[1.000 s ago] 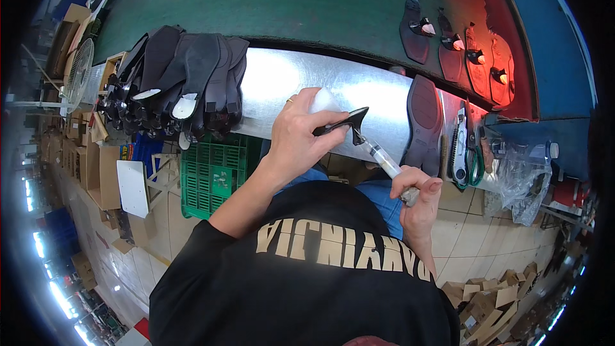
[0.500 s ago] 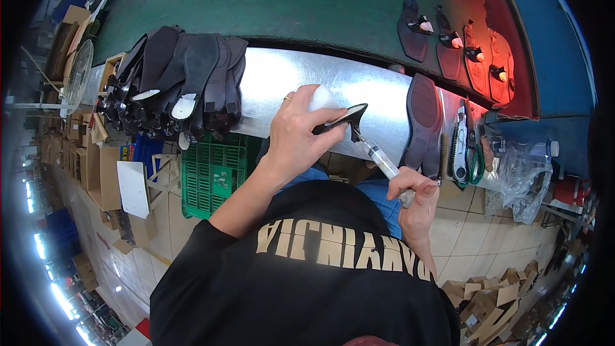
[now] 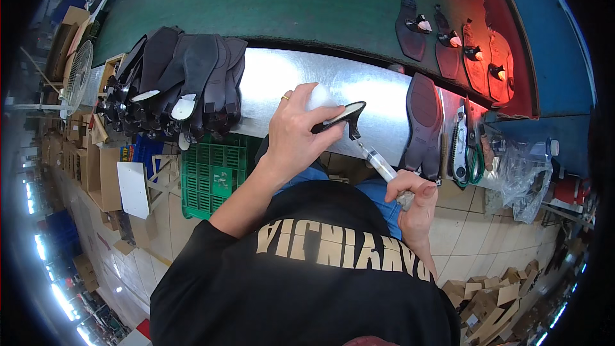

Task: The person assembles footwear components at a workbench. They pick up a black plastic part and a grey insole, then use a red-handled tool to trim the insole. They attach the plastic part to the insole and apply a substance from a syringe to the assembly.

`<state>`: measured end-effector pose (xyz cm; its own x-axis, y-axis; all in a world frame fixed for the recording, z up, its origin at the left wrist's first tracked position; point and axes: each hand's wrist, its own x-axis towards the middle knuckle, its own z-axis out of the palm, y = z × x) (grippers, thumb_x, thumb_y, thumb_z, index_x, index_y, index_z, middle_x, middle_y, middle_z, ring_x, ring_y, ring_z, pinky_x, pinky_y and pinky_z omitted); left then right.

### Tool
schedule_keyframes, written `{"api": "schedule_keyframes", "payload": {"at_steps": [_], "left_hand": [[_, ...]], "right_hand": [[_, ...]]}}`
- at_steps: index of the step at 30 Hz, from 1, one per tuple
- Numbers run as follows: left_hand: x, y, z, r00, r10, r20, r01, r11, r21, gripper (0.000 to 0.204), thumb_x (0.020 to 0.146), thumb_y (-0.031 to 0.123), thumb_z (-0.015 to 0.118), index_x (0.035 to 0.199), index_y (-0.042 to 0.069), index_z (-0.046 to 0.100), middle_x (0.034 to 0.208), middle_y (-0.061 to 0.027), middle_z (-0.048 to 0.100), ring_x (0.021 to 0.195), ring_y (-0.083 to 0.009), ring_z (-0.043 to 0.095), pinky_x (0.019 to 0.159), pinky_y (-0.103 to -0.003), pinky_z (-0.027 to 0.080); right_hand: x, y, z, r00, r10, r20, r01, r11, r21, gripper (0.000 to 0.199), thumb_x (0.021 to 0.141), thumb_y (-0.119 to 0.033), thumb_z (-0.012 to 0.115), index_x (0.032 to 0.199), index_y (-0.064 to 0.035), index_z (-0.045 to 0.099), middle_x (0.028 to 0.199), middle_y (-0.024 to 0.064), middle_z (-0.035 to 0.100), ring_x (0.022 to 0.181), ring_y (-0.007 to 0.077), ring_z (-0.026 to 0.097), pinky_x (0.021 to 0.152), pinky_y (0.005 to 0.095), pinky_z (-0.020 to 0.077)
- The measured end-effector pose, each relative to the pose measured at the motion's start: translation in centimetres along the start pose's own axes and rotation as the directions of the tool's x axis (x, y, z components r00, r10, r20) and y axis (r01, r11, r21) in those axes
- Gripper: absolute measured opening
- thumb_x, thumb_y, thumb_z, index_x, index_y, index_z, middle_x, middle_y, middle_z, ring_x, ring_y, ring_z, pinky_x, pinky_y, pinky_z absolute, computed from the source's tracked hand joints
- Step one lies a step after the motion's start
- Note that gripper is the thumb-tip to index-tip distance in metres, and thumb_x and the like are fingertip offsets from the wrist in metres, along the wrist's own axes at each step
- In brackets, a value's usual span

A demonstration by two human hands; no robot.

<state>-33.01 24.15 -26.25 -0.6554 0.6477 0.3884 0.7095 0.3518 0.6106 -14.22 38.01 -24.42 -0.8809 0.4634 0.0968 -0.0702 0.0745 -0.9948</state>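
My left hand (image 3: 296, 129) is closed, pinching a glossy black shoe heel (image 3: 354, 115) with a pale top face between thumb and fingers. A soft white wad (image 3: 321, 97) sits against its index finger, above the metal work surface (image 3: 275, 77). My right hand (image 3: 415, 202) grips a clear syringe (image 3: 382, 165) that has pale contents, thumb at its rear end. The syringe's narrow tip points up at the heel's lower end, with a small gap between them. A dark shoe sole (image 3: 424, 118) lies on the metal surface to the right.
Stacked dark soles and black heels (image 3: 192, 67) crowd the left of the metal surface. A cutter knife (image 3: 459, 144) and green-handled scissors (image 3: 475, 165) lie at right, beside a clear plastic bag (image 3: 525, 176). Several soles rest on the green conveyor belt (image 3: 288, 3) beyond. A green crate (image 3: 214, 176) stands below.
The syringe tip has drawn slightly away from the heel's lower end. The heel has shifted a little to the left and its angle has changed slightly. Both hands keep their hold.
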Motion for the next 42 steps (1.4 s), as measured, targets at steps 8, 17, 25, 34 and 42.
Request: {"api": "schedule_keyframes", "payload": {"at_steps": [8,17,25,34,42], "left_hand": [[0.4,-1.2,-0.3,0.932,-0.274,0.236,0.359,0.785,-0.504,0.02,0.074,0.016,0.075,0.087,0.0,0.073,0.103,-0.015,0.059,0.074,-0.0188,0.059,0.062,-0.03,0.047],[0.3,-2.7,-0.4,0.66,-0.31,0.684,0.736,0.084,-0.672,0.02,0.084,0.018,0.061,0.089,-0.001,0.067,0.074,-0.0075,0.061,0.056,-0.013,0.055,0.049,-0.025,0.046],[-0.1,-3.2,0.0,0.624,-0.282,0.729,0.744,-0.069,-0.664,0.019,0.084,0.015,0.055,0.086,-0.002,0.064,0.071,-0.0097,0.061,0.052,-0.0167,0.059,0.049,-0.026,0.048],[-0.2,-1.2,-0.7,0.649,-0.291,0.703,0.759,0.184,-0.625,0.026,0.089,0.02,0.055,0.087,-0.003,0.066,0.076,-0.0088,0.064,0.057,-0.0139,0.058,0.052,-0.025,0.047],[1.1,-1.5,0.7,0.742,-0.182,0.645,0.64,-0.091,-0.763,0.051,0.085,0.025,0.053,0.125,-0.007,0.049,0.124,-0.015,0.057,0.072,-0.0174,0.061,0.055,-0.026,0.051]], "right_hand": [[-1.2,-0.8,-1.6,0.987,0.147,-0.061,-0.108,0.899,0.424,0.083,0.096,-0.063,0.013,0.058,-0.0007,0.053,0.058,0.0078,0.051,0.058,0.0161,0.044,0.058,0.0276,0.0311],[-0.6,-0.8,-1.9,0.986,0.146,-0.081,-0.092,0.881,0.464,0.081,0.096,-0.064,0.014,0.06,-0.0021,0.053,0.058,0.008,0.051,0.057,0.0155,0.044,0.055,0.0267,0.0309],[0.2,-0.8,-0.8,0.985,0.146,-0.095,-0.105,0.934,0.341,0.077,0.095,-0.064,0.017,0.061,-0.0033,0.049,0.054,0.005,0.041,0.046,0.0117,0.033,0.045,0.025,0.0222],[-0.1,0.1,-0.6,0.997,0.062,0.053,-0.071,0.983,0.172,0.071,0.101,-0.049,0.023,0.074,0.0047,0.061,0.072,0.0107,0.061,0.069,0.0158,0.055,0.065,0.0264,0.0403],[0.6,-0.5,-2.8,0.944,0.268,0.193,-0.317,0.901,0.296,0.033,0.099,-0.02,0.043,0.123,-0.0011,0.057,0.075,0.0013,0.058,0.063,0.0042,0.046,0.058,0.0189,0.038]]}}
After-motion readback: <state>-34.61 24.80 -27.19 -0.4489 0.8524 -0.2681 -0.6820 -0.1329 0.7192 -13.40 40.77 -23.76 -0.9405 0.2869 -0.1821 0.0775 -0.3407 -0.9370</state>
